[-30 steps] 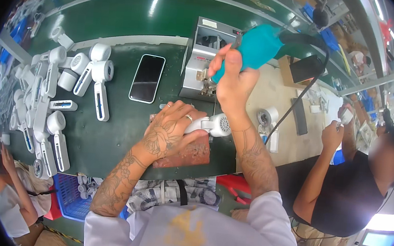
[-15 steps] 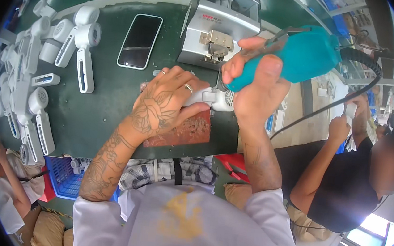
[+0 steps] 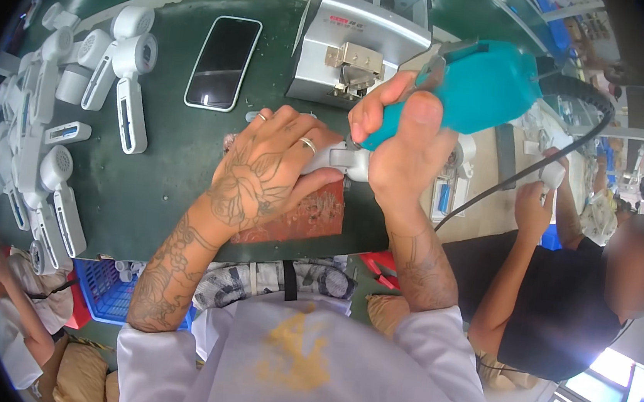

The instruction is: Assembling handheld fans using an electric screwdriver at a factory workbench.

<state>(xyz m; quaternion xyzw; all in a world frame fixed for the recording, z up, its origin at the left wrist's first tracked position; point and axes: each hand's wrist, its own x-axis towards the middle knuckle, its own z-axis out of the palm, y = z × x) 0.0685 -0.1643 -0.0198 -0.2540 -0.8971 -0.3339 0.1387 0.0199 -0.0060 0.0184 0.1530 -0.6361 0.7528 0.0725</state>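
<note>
Held down under my left hand is a small white handheld fan, its round head sticking out to the right past my thumb and fingers. Most of its handle is hidden by that hand. My right hand is wrapped round a teal electric screwdriver, which slants down to the left. The screwdriver's tip is at the joint between the fan's handle and head; whether it touches a screw there is too small to tell. A worn red-brown mat lies beneath the fan and my left hand.
A silver boxy machine stands beyond my hands, with a phone left of it. Many white fans crowd the bench's left side. The screwdriver's black cable loops right. A co-worker sits at right; a blue basket is below.
My right hand has brought the screwdriver slightly left, its tip now over the fan's joint. The fan's head has turned so its grille no longer shows. My left hand keeps its hold.
</note>
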